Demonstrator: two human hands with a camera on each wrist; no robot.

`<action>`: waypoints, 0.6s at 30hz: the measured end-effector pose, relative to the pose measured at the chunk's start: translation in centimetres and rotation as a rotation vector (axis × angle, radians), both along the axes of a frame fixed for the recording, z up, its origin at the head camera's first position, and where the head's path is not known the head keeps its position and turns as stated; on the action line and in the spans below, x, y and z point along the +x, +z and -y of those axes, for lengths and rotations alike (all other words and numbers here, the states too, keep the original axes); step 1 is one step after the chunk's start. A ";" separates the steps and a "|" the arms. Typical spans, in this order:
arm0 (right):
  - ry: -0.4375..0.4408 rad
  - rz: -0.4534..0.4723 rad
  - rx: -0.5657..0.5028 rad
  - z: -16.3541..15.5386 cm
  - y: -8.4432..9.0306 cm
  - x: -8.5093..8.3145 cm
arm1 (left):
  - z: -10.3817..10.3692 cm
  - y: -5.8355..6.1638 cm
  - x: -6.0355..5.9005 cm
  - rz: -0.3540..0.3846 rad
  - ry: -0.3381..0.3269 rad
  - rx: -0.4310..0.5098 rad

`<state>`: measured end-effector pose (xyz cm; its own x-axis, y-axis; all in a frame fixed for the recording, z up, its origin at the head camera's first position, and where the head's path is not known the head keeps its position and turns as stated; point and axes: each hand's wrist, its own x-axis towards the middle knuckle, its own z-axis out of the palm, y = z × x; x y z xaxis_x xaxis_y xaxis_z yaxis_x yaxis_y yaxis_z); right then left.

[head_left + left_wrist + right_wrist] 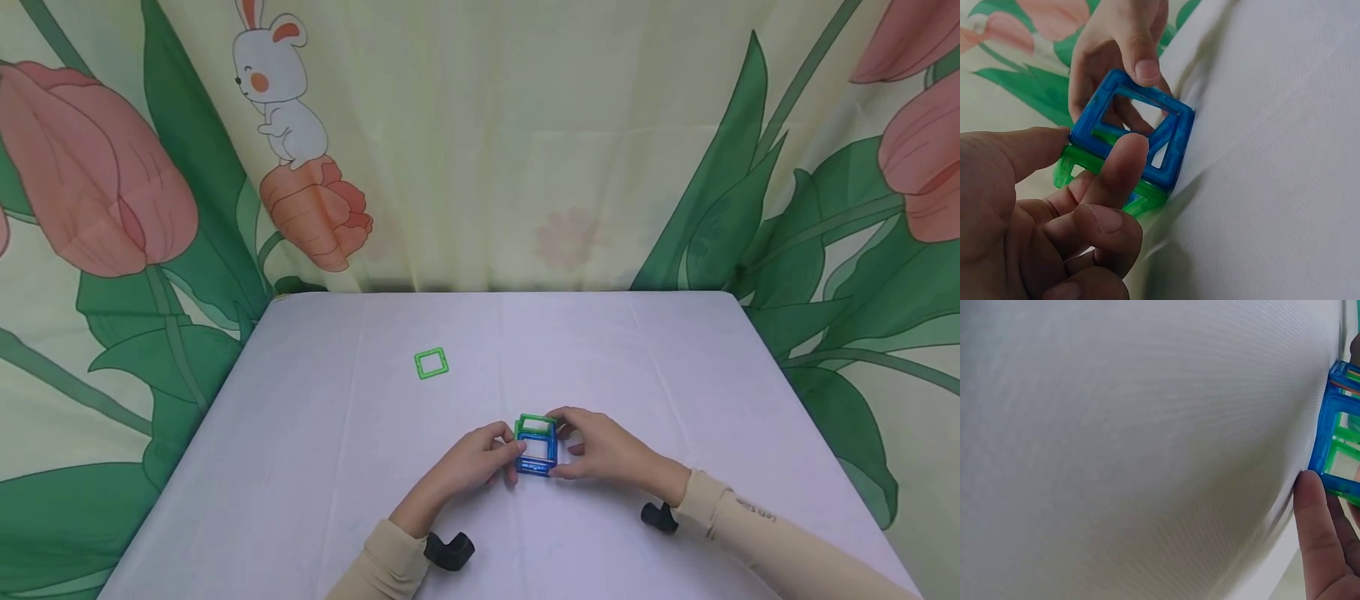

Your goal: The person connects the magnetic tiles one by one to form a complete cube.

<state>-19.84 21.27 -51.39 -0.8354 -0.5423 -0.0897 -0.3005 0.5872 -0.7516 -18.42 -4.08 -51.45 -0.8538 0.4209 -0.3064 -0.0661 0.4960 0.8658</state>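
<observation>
Square magnetic tiles, blue and green see-through frames, are joined into a small box (536, 468) near the front middle of the table. My left hand (476, 457) holds the box at its left side; in the left wrist view the thumb reaches a corner where blue meets green, with the index finger across the green side. From the right, my right hand (607, 448) grips it, thumb low near the front and fingers at the back. The right wrist view catches only part of the blue frame (1321, 440), with a fingertip against its lower corner.
A loose green square tile (433, 374) lies flat farther back, left of the box. White cloth covers the table (622, 358). Behind it hangs a curtain (465, 150) printed with tulips and a rabbit on a carrot. Dark bands sit at both wrists.
</observation>
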 end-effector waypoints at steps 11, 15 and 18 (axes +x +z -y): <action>-0.026 0.025 -0.002 0.0 -0.1 0.1 | 1.2 0.3 -1.3 -0.049 0.016 -0.028; -0.038 0.033 0.005 0.0 -0.1 0.1 | 2.0 0.7 -2.0 -0.070 0.037 -0.046; -0.042 0.036 0.003 0.0 -0.1 0.1 | 2.6 1.0 -2.6 -0.072 0.049 -0.057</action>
